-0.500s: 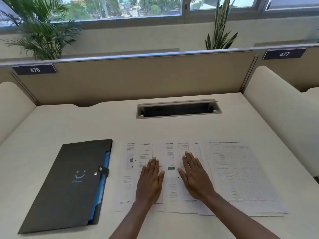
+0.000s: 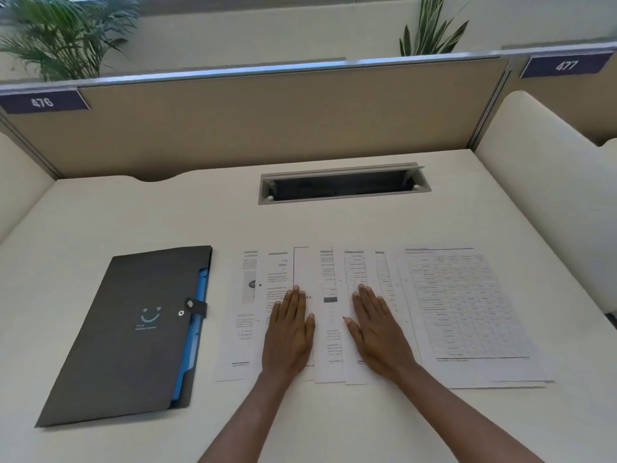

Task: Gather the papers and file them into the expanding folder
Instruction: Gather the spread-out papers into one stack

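**Papers fanned on desk, both palms flat on them**

Papers (image 2: 367,315) lie in an overlapping row across the desk (image 2: 300,225), printed sides up. We have our left hand (image 2: 289,332) pressed flat on the middle-left sheets, fingers (image 2: 295,297) extended and held together, gripping nothing. Our right hand (image 2: 377,329) lies flat on the neighbouring sheets, fingers straight, thumb out to the side. Expanding folder (image 2: 133,332) sits closed just beside the row's left end, strap snapped.

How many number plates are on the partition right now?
2. The plate reading 476 sits at the partition's far left end; the plate reading 477 is at the far right. Others may lie outside the frame.
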`<state>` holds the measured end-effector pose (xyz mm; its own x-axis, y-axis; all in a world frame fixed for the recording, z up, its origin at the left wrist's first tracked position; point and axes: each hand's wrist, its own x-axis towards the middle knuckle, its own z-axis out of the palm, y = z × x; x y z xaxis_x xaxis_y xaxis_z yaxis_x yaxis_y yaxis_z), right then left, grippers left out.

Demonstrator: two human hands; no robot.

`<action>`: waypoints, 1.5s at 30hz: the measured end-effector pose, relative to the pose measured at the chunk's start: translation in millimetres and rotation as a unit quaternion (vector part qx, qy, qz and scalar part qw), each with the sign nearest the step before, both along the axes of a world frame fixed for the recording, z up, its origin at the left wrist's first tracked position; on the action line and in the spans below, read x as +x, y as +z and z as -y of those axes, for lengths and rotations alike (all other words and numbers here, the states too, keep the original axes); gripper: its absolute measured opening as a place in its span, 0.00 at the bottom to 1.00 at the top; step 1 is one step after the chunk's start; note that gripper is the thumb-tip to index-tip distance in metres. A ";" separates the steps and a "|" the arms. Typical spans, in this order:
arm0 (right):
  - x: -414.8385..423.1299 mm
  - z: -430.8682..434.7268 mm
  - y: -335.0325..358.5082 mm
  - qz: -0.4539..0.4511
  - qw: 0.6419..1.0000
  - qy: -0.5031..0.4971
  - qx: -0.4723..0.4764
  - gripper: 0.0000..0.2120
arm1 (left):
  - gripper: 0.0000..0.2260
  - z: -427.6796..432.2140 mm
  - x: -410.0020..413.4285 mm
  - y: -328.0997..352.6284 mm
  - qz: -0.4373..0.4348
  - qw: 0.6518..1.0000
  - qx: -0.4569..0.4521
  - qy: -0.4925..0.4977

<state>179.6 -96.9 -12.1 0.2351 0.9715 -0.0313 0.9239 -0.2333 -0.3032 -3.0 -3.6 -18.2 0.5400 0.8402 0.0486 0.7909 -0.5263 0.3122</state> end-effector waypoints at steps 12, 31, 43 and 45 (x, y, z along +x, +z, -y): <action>12.1 -1.8 19.2 -0.141 0.987 -0.033 0.072 0.27 | 0.23 -1.1 -0.2 14.2 0.104 0.994 0.007 0.013; 163.4 50.2 49.6 -0.057 0.884 -0.465 -0.018 0.30 | 0.28 -31.9 -51.4 24.0 0.062 0.978 0.003 0.197; 145.4 37.8 55.5 -0.034 0.900 -0.434 -0.028 0.32 | 0.32 -30.9 -53.6 20.9 0.039 0.970 -0.044 0.236; 140.7 35.1 55.2 -0.037 0.904 -0.425 -0.026 0.32 | 0.32 -30.9 -53.2 22.7 0.049 0.968 -0.045 0.240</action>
<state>320.2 -132.0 43.2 0.8917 0.4372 -0.1174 0.3813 -0.8652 -0.3255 -56.2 27.3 4.5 0.0821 0.9966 -0.0063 0.9022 -0.0716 0.4254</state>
